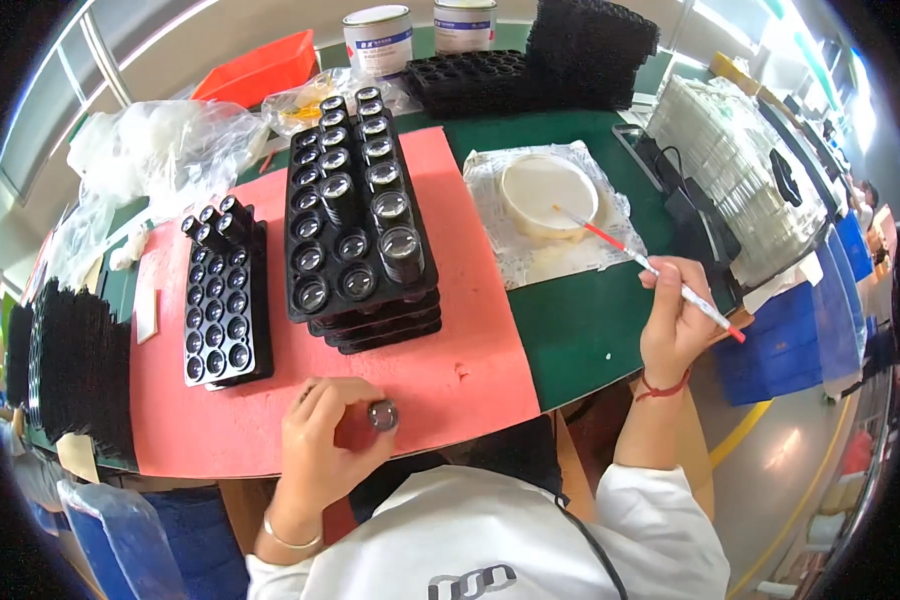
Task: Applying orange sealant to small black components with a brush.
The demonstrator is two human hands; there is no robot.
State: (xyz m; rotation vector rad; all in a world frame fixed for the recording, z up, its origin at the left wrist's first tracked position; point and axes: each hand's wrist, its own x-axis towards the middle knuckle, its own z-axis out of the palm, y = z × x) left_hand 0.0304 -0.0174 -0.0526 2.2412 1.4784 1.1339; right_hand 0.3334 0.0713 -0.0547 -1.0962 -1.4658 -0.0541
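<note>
Between the thumb and fingers of my left hand is a small black cylinder with a glassy end, like a lens barrel, held over the front of the pink mat. My right hand grips a thin brush with a white handle and red ends. Its tip reaches over a round, shallow white dish on a crumpled sheet of paper. Beyond my left hand stands a stack of black trays with several lens barrels upright in round pockets. A smaller black tray of lens pieces lies to its left.
Black trays are piled at the far left and back right. Two paint-type cans, a red bin and clear plastic bags line the back. Clear plastic trays stand at the right. A white strip lies on the mat.
</note>
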